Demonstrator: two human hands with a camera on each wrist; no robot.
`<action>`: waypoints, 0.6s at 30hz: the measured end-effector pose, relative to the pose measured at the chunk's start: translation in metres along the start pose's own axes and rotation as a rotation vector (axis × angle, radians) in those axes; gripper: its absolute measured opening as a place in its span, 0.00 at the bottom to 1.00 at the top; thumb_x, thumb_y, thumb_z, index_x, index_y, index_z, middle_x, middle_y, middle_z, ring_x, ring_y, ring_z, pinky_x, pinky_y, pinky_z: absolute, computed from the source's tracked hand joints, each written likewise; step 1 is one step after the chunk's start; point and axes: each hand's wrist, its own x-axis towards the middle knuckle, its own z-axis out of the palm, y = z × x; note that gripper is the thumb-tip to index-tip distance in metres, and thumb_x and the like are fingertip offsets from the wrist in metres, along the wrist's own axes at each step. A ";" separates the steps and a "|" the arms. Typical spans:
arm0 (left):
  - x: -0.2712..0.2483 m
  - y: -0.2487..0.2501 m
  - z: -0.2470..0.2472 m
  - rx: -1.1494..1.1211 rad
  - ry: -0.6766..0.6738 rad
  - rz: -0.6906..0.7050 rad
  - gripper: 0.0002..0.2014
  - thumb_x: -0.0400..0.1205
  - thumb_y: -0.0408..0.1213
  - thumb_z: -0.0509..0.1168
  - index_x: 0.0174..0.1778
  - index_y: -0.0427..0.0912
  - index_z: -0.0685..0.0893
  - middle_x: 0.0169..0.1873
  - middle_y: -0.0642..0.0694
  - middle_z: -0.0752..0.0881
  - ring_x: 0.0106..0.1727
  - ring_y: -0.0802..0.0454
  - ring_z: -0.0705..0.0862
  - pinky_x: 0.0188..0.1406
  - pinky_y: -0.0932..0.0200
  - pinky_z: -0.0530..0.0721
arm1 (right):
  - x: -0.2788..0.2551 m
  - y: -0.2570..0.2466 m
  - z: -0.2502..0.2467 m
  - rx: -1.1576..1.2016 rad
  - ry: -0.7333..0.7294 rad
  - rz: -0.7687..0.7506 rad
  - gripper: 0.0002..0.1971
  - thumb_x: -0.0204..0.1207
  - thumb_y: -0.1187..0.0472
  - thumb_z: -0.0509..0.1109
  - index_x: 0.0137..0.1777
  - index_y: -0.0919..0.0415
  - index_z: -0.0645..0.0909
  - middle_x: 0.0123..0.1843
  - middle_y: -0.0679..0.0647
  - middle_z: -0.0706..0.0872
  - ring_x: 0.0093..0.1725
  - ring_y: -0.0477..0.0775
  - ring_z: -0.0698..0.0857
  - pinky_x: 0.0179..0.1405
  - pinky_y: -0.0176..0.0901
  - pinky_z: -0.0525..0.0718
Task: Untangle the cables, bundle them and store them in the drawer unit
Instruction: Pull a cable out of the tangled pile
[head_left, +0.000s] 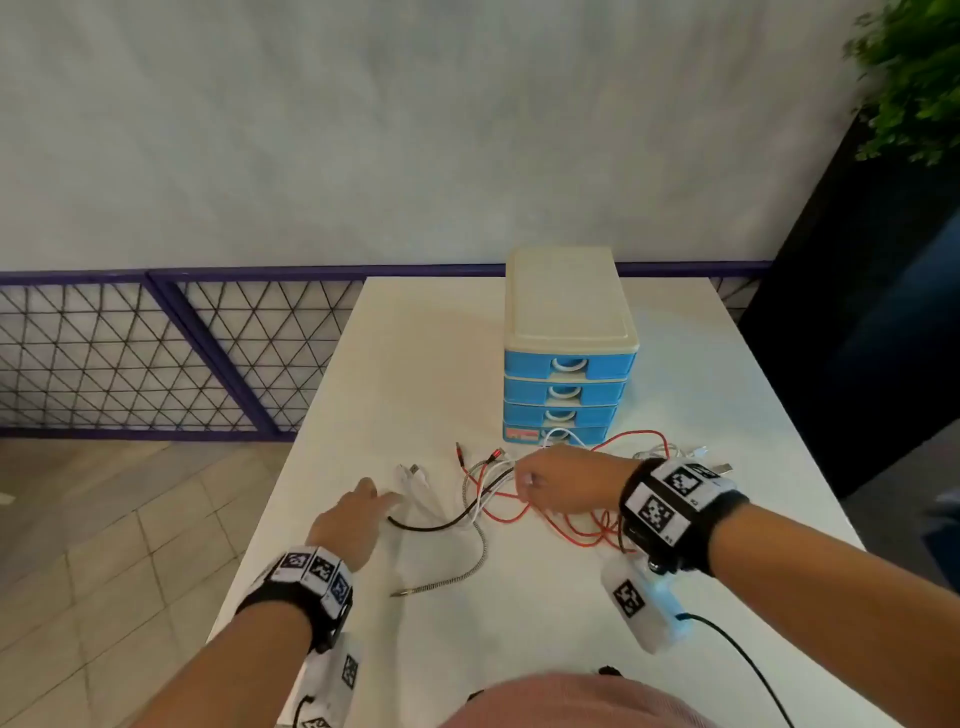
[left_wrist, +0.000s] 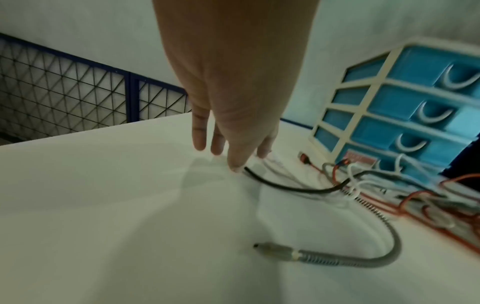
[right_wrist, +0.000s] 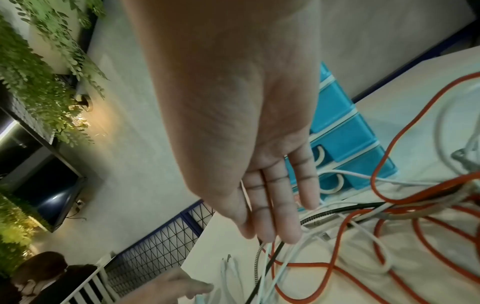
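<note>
White tabletop (head_left: 415, 338), head view: blue drawer unit (head_left: 569, 364) at rear, all drawers closed; tangled cables (head_left: 519, 499) heaped just before it, right hand (head_left: 561, 483) over them, grip unclear.

Left wrist view: left hand (left_wrist: 233, 115), fingers straight, one fingertip at black cable (left_wrist: 285, 186) end, likely to pin it.

Right wrist view: right hand fingers (right_wrist: 272, 205) extended over red cable (right_wrist: 337, 265) and white strands; nothing clearly pinched.
</note>
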 end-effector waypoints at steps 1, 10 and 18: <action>0.000 0.001 0.000 0.060 0.002 -0.014 0.25 0.81 0.29 0.58 0.72 0.58 0.69 0.61 0.48 0.69 0.60 0.49 0.75 0.49 0.55 0.79 | 0.007 -0.002 0.001 0.027 0.011 -0.004 0.13 0.85 0.57 0.57 0.57 0.61 0.81 0.58 0.56 0.85 0.54 0.54 0.82 0.52 0.44 0.77; 0.000 0.006 -0.022 -0.039 0.105 0.031 0.02 0.82 0.39 0.61 0.49 0.50 0.77 0.53 0.48 0.78 0.50 0.50 0.79 0.48 0.55 0.79 | 0.034 -0.015 0.001 0.169 0.123 -0.066 0.14 0.83 0.63 0.57 0.60 0.58 0.83 0.59 0.52 0.85 0.51 0.46 0.79 0.50 0.38 0.75; 0.010 0.080 -0.132 -0.627 0.164 0.376 0.08 0.80 0.32 0.67 0.40 0.50 0.80 0.35 0.52 0.83 0.33 0.57 0.81 0.36 0.68 0.77 | 0.049 -0.033 -0.007 0.767 0.369 -0.131 0.20 0.87 0.46 0.51 0.59 0.60 0.78 0.53 0.59 0.88 0.52 0.55 0.88 0.57 0.45 0.84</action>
